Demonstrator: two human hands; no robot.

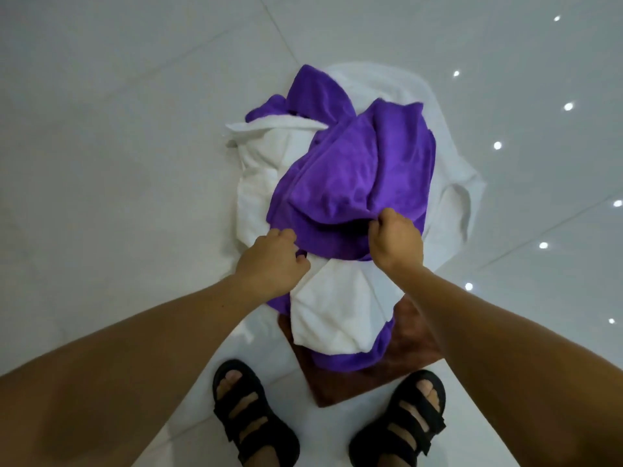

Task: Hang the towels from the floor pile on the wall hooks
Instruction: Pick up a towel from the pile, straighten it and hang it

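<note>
Gripping purple towel (354, 176): left hand (273, 261), right hand (396, 239); two sandals (251, 419).

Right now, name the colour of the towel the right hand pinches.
The towel is purple; the head view shows it best.

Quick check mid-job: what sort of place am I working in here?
Likely an indoor tiled room, perhaps a bathroom or laundry area. The glossy white floor tiles carry light reflections. A pile with a purple towel and a white towel lies partly on a brown mat. No hooks show.
</note>
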